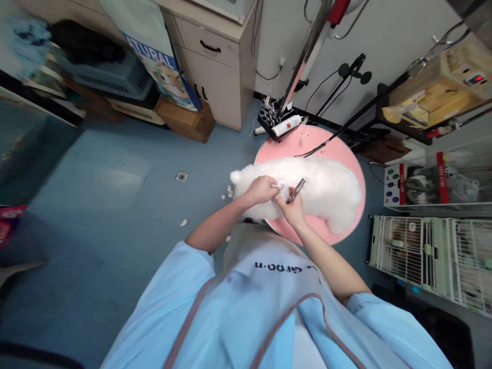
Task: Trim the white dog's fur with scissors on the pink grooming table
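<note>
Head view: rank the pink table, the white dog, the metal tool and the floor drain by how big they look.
1. pink table
2. white dog, nearly spans the table
3. metal tool, held in the right hand
4. floor drain; looks similar to the tool but lies farther away, so unsure

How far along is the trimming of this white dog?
Done: fur clippings lie on the floor. In hand: the left hand holds the white dog on the pink table; the right hand works a metal tool. Left: cannot tell; the coat remains fluffy.
</note>
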### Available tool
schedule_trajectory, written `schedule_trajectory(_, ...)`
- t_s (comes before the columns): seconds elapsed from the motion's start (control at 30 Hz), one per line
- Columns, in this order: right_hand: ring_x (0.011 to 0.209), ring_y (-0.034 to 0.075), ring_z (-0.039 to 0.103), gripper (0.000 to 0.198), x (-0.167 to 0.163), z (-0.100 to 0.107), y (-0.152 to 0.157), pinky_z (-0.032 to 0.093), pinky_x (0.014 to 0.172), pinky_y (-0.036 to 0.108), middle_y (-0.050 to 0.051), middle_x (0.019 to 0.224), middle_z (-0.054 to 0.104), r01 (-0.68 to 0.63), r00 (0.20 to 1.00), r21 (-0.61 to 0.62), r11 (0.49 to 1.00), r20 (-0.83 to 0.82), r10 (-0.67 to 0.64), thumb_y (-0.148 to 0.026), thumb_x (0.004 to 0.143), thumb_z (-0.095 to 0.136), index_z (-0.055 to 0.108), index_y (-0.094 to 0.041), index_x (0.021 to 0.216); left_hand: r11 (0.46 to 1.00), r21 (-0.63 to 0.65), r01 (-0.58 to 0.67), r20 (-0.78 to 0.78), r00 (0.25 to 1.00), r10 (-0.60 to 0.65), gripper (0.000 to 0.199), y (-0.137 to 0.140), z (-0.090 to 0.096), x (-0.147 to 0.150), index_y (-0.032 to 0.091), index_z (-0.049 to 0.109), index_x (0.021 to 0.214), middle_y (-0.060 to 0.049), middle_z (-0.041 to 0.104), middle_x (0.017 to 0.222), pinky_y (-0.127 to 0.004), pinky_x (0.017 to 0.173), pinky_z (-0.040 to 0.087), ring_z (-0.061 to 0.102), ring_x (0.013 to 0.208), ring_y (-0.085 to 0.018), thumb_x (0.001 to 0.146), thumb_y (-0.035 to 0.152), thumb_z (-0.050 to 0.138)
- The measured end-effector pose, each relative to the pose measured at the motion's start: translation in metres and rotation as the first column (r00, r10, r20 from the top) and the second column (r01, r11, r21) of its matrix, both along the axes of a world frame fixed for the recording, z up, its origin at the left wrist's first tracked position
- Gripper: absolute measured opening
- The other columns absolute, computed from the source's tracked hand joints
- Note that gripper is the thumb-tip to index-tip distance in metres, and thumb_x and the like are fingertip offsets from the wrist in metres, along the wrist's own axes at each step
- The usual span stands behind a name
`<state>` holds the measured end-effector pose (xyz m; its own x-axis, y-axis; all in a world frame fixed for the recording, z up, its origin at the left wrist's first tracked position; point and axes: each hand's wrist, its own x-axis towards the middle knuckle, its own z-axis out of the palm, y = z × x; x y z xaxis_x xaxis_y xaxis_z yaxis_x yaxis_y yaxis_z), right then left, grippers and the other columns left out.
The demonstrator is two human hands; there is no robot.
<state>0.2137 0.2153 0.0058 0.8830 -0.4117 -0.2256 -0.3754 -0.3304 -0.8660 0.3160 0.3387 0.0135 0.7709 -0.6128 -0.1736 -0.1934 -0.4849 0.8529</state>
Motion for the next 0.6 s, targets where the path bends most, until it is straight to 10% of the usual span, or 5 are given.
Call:
schedule_trajectory(0.17, 0.063, 0.015, 0.047, 0.030, 0.009, -0.012, -0.003, 0.038, 0.059, 0.028, -0.003, 0.064, 0.052, 0.120, 0.992, -0.074, 0.990, -0.014, -0.121, -0.050, 0.068, 0.064, 0.051, -0.023, 0.072, 0.991, -0.115, 0.073, -0.172, 0.981, -0.092, 0.016, -0.008, -0.022, 0.014, 0.015, 0.055, 0.053, 0.003, 0.045, 0.049, -0.025, 0.053, 0.023, 0.039, 0.052, -0.010, 0.067, 0.023, 0.058)
schedule_trajectory(0.33, 0.055, 0.012, 0.044, 0.037, 0.006, -0.022, -0.024, 0.037, 0.054, 0.026, -0.005, 0.056, 0.050, 0.139, 0.987, 0.309, 0.941, -0.115, -0.108, -0.055, 0.061, 0.066, 0.045, -0.024, 0.065, 0.945, -0.321, 0.058, -0.428, 0.882, -0.199, 0.022, -0.009, -0.039, 0.014, 0.014, 0.054, 0.057, 0.004, 0.045, 0.052, -0.021, 0.049, 0.024, 0.038, 0.050, -0.007, 0.067, 0.033, 0.062)
schedule_trajectory(0.6, 0.049, 0.011, 0.046, 0.036, -0.023, -0.014, -0.037, 0.038, 0.049, 0.026, -0.006, 0.051, 0.052, 0.331, 0.941, 0.546, 0.769, -0.248, -0.229, -0.040, 0.049, 0.078, 0.050, -0.023, 0.064, 0.889, -0.315, -0.331, -0.653, 0.756, 0.051, 0.016, -0.022, -0.047, -0.052, 0.013, 0.064, 0.074, -0.001, 0.064, 0.071, -0.022, 0.065, 0.042, 0.055, 0.067, -0.012, 0.071, 0.028, 0.061)
